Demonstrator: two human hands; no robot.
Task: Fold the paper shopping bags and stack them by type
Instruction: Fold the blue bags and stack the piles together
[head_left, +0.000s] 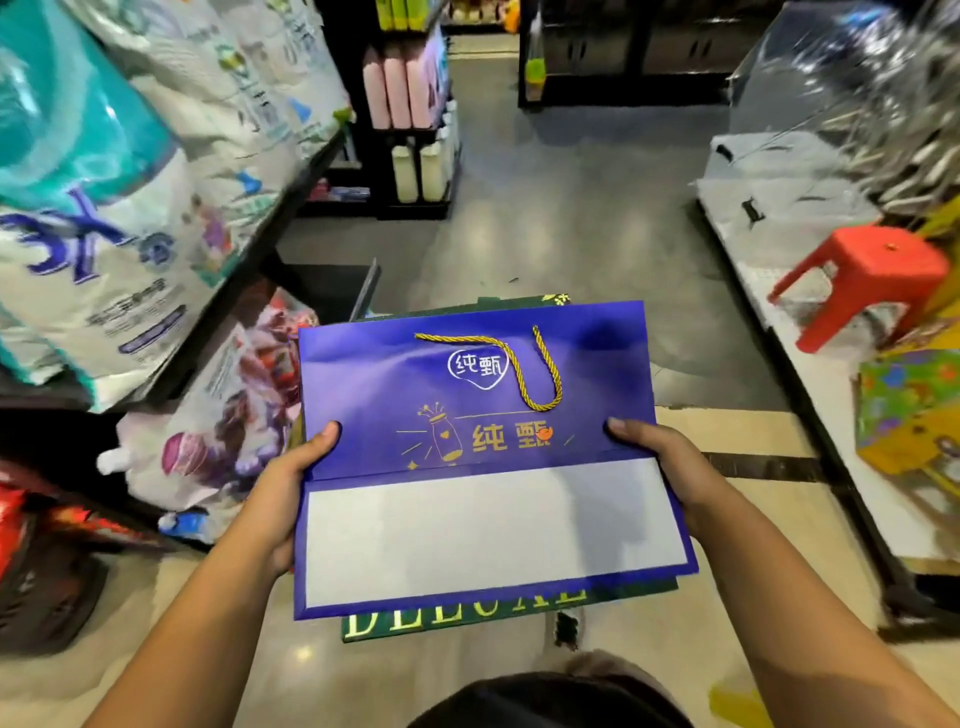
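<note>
Centre frame: left hand (291, 483) and right hand (660, 457) each grip a side edge of flat blue bag (467, 415); green bag (457, 621) apparently directly beneath.

The one view is worn on the person's head and faces forward and steeply down; its wide angle bends the edges; the left hand (291, 488) and right hand (660, 467), holding the blue bag (467, 384), sit close beneath the lens at lower centre; the aisle floor (561, 208) recedes ahead to the far shelves (410, 104) at the top.

Blue bag (467, 395); gold cord (540, 364)
</note>
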